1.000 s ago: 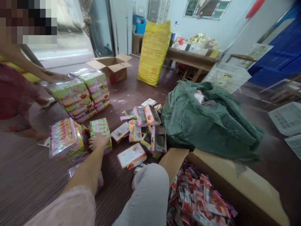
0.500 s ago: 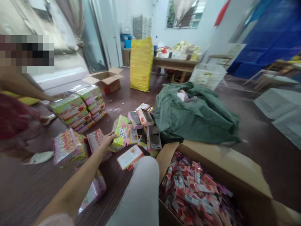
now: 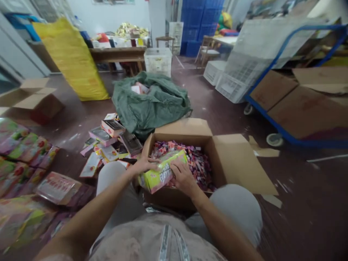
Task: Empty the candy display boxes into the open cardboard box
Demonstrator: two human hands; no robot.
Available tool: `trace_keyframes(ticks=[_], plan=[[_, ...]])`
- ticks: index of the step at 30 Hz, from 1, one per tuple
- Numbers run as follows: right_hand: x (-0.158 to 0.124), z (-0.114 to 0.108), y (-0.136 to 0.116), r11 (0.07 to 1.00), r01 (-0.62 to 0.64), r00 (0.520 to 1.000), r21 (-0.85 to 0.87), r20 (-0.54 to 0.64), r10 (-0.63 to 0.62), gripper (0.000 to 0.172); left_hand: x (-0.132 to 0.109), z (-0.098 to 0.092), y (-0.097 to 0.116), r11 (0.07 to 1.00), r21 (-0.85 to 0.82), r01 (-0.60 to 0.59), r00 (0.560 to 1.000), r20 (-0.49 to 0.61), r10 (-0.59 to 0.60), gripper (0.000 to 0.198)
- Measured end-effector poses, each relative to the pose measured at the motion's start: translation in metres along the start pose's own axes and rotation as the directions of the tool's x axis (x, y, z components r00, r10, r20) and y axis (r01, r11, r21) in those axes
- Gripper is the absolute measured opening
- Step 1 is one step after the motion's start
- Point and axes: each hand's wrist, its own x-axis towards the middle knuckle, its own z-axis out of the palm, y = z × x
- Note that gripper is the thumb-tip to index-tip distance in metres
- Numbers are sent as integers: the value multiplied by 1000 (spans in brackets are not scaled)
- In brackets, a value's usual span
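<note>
Green box (image 3: 160,177) between both hands (image 3: 185,177)

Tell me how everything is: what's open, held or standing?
Green box: held by left hand and right hand
Big carton: flaps open, packets inside
Green sack: slumped, mouth open
Yellow sack: standing
Left carton: flaps open
Small boxes: loosely heaped
Blue trolley: loaded with cartons

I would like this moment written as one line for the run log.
left hand: on green box | right hand: on same box | below: open carton of packets | behind carton: green sack
</note>
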Motion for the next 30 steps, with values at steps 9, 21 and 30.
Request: trace_keyframes(ticks=[9,21,30], plan=[[-11,5,-14,993,-69,895,91,445,21,16,6,18,-30,980,-59,192,971,154,-181,59],[-10,16,-12,983,-180,851,43,508,134,22,6,50,2,437,871,-223,966,138,218,39],[-12,6,-35,993,-96,863,70,503,48,15,27,-5,-18,689,712,131,958,-269,96,25]])
